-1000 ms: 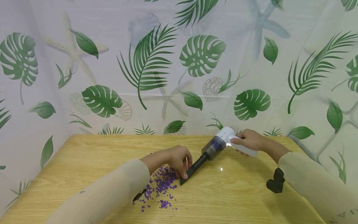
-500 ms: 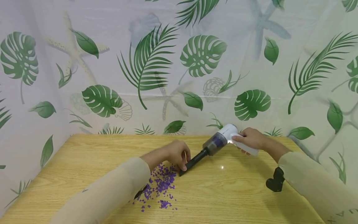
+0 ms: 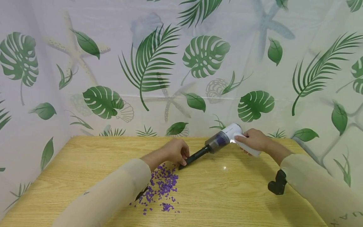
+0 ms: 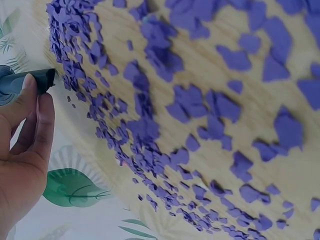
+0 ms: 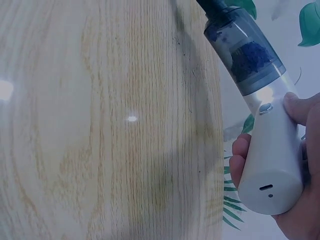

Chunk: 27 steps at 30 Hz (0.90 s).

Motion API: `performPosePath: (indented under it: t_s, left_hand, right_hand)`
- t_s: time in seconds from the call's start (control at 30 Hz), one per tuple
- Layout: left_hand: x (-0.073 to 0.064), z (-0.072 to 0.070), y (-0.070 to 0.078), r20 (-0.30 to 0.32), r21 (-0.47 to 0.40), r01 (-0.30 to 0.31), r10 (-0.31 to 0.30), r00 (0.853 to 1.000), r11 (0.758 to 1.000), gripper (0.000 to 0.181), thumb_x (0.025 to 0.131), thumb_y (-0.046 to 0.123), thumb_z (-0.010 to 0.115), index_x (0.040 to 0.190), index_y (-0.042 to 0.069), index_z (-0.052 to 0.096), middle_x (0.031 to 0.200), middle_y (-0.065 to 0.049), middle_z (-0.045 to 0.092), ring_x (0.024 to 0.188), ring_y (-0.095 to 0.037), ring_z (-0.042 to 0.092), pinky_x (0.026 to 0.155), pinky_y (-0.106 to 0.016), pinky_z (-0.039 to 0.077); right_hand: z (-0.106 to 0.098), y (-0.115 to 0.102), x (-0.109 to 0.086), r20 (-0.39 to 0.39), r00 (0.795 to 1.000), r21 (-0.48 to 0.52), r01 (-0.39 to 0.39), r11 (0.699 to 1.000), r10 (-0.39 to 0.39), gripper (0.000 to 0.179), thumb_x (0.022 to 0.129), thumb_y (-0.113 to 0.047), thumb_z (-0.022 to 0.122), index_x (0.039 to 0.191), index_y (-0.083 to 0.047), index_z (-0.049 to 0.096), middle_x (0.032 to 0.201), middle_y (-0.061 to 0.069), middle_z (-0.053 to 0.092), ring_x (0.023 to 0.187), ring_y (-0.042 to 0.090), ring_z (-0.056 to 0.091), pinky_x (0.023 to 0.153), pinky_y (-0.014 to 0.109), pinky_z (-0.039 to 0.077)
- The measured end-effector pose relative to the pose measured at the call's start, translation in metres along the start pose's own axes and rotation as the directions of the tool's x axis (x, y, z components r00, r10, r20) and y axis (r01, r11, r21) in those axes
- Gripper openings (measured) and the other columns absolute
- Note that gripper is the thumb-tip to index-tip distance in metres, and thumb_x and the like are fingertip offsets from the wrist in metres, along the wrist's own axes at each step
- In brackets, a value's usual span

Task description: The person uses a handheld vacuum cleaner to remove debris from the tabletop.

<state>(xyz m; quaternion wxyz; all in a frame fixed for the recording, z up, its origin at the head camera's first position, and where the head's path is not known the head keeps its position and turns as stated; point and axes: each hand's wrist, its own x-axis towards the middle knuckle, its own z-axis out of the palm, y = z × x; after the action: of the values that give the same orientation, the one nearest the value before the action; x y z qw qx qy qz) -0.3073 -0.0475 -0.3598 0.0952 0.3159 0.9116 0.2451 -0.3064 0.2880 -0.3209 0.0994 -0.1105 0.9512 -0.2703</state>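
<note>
My right hand (image 3: pixel 253 141) grips the white handle of a handheld vacuum cleaner (image 3: pixel 232 130), fingers wrapped round it in the right wrist view. Purple bits show inside its clear dust cup (image 5: pixel 250 57). With thumb and fingertips, my left hand (image 3: pixel 176 152) pinches the black crevice nozzle (image 3: pixel 195 155) near its slanted tip. That tip points down and left, at the upper right edge of a scatter of purple paper scraps (image 3: pixel 167 184). In the left wrist view the nozzle's mouth (image 4: pixel 46 76) lies close beside the scraps.
The scraps spread over a wood-grain table (image 3: pixel 227 195), with a small separate clump (image 3: pixel 167 207) nearer the front. A leaf-printed curtain (image 3: pixel 170 63) hangs behind the table's back edge. Black wrist-camera mounts (image 3: pixel 277 183) show by the sleeves.
The nozzle tip and my left hand have moved away from me and slightly left, along the pile's right edge. The vacuum body has tilted flatter and risen a little in view.
</note>
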Motion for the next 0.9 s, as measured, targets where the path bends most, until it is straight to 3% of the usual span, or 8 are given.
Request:
performPosePath:
  t_s: [0.33,0.7,0.9]
  left_hand:
    - [0.0006,-0.0007,-0.0049,-0.059,0.062,0.045,-0.041,0.997,0.997,0.017,0.075,0.004,0.086,0.089,0.007,0.077,0.087,-0.005,0.075,0.082,-0.015,0.069,0.075,-0.025,0.057]
    - [-0.0041,-0.0002,0.0004,-0.068,0.078,0.024,-0.019,0.998,0.997,0.014,0.078,0.004,0.084,0.090,0.006,0.077,0.084,-0.003,0.074,0.078,-0.012,0.067,0.073,-0.024,0.056]
    - [-0.0003,0.0020,0.0012,-0.084,0.105,0.055,-0.046,0.995,0.993,0.017,0.080,0.003,0.083,0.095,0.005,0.076,0.089,-0.006,0.075,0.086,-0.018,0.069,0.082,-0.030,0.058]
  right_hand:
    - [0.0056,-0.0039,0.0021,-0.062,0.998,-0.028,0.002,1.000,-0.004,0.047,0.104,-0.038,0.051,0.085,0.003,0.065,0.070,0.011,0.070,0.054,0.014,0.063,0.054,0.031,0.054]
    - [0.0027,-0.0072,0.0013,-0.049,0.999,-0.019,0.002,1.000,-0.003,0.046,0.104,-0.036,0.050,0.086,0.004,0.064,0.070,0.013,0.070,0.053,0.014,0.063,0.053,0.032,0.054]
    - [0.0034,-0.0048,0.0038,-0.060,0.998,-0.021,0.000,1.000,-0.002,0.048,0.105,-0.037,0.050,0.086,0.005,0.063,0.069,0.012,0.069,0.052,0.014,0.063,0.052,0.032,0.054]
